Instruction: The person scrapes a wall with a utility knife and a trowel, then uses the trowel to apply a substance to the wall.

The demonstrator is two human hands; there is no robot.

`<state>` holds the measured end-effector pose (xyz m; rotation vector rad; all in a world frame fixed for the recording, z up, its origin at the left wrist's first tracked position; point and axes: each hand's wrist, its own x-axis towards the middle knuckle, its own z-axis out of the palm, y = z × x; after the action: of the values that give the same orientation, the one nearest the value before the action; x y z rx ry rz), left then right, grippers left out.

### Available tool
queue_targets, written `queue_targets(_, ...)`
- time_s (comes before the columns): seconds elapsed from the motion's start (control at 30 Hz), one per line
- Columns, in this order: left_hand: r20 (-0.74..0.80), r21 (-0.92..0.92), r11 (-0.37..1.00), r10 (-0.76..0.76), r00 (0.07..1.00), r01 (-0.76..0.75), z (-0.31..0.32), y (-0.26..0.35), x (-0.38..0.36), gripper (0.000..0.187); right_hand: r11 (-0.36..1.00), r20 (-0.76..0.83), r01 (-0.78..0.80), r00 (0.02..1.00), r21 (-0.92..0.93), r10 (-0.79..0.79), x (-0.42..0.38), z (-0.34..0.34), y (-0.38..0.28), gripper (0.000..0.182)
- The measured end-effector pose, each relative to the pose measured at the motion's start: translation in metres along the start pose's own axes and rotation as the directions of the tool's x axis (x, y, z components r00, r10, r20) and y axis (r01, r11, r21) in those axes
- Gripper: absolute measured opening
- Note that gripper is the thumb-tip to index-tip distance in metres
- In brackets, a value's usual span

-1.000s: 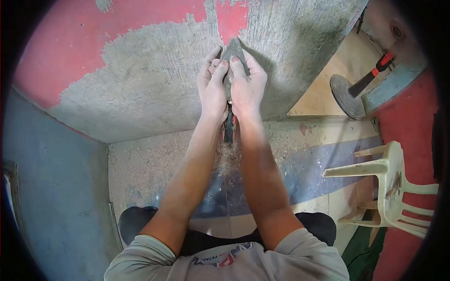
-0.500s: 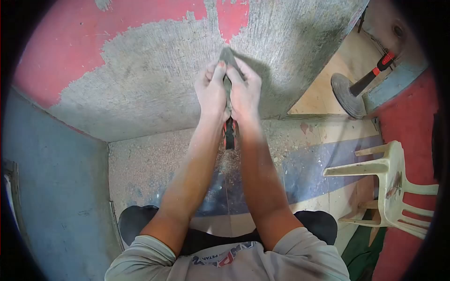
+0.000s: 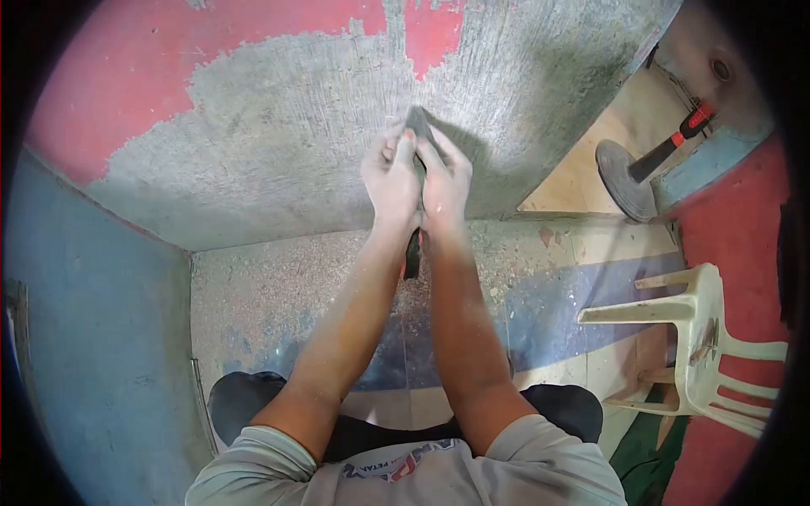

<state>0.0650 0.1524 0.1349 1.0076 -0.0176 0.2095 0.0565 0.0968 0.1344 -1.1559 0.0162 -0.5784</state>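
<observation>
Both my hands are wrapped round one hand tool (image 3: 418, 121), whose narrow dusty grey end meets the wall. Its black-and-orange handle (image 3: 412, 257) sticks out below my wrists; the exact kind of tool is hard to make out. My left hand (image 3: 391, 173) and my right hand (image 3: 445, 175) are side by side, thumbs on top, coated in pale dust. Around the tool, the wall (image 3: 287, 143) is bare, scratched grey, with pink paint (image 3: 101, 118) left along the upper left and in a patch above the tool tip.
Paint chips and dust cover the floor (image 3: 270, 287) below the wall. On the right a white plastic chair (image 3: 700, 337) lies tipped over. Behind it, a tool with a round disc (image 3: 620, 181) and a red-black handle leans in the opening. A blue wall (image 3: 101, 312) stands at left.
My hands and the tool have slid a little way down the wall together, away from the pink patch. The grip looks the same, and the view has shifted slightly.
</observation>
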Motion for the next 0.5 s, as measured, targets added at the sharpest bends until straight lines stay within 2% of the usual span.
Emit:
queue_targets(0.07,0.054,0.086,0.995,0.043,0.998,-0.048,-0.005,-0.006,0.003,0.02,1.0,0.003,0.005,1.0,0.02,-0.005,0.003,-0.005,0.01,0.03)
queue_targets(0.17,0.043,0.076,0.987,0.14,0.989,-0.143,0.019,0.021,0.02,0.02,0.992,0.052,0.12,0.992,-0.043,-0.118,0.02,0.014,-0.036,0.03)
queue_targets(0.27,0.105,-0.047,0.993,0.114,0.988,-0.109,0.032,0.047,0.02,0.02,0.995,0.055,0.032,0.998,0.099,-0.038,0.024,0.027,-0.055,0.03)
queue_targets(0.4,0.004,0.007,0.998,0.06,0.998,-0.06,0.006,-0.002,0.005,0.021,0.997,0.01,0.009,1.0,-0.08,-0.008,0.006,-0.001,-0.014,0.032)
queue_targets(0.43,0.008,-0.009,0.999,0.036,0.999,-0.036,0.002,-0.007,0.0,0.021,0.998,0.007,-0.002,1.0,-0.066,0.002,0.004,-0.003,-0.008,0.032)
queue_targets(0.5,0.047,0.04,0.995,0.089,0.995,-0.09,-0.001,-0.004,0.01,0.021,0.999,0.0,-0.018,1.0,-0.038,0.018,0.004,-0.004,-0.003,0.032)
